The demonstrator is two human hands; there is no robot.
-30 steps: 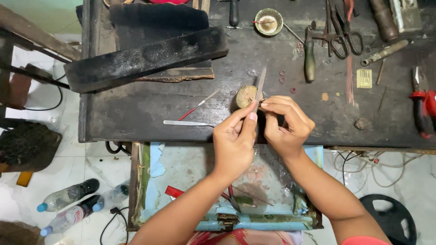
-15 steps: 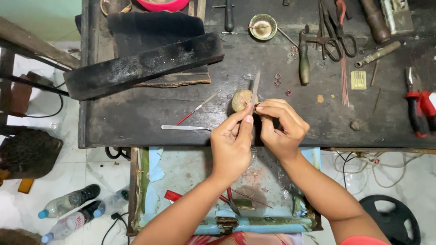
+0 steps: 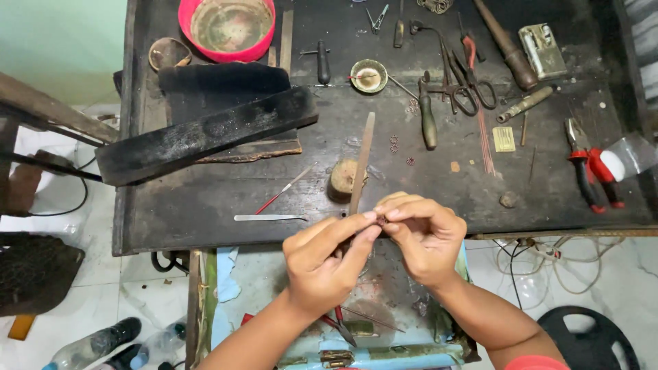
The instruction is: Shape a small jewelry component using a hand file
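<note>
Two hands meeting fingertip to fingertip: left hand (image 3: 327, 264) and right hand (image 3: 423, 236), both pinched shut on tiny dark metal piece (image 3: 382, 220). Long flat metal file (image 3: 361, 164) just beyond left fingertips, long axis pointing away across dark workbench (image 3: 205, 205). Left hand nearer file.

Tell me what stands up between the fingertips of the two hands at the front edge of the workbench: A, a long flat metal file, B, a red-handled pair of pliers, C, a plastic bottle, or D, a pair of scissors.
A: a long flat metal file rises from where the left hand and right hand pinch together, while the scissors and pliers lie untouched on the bench.
</note>
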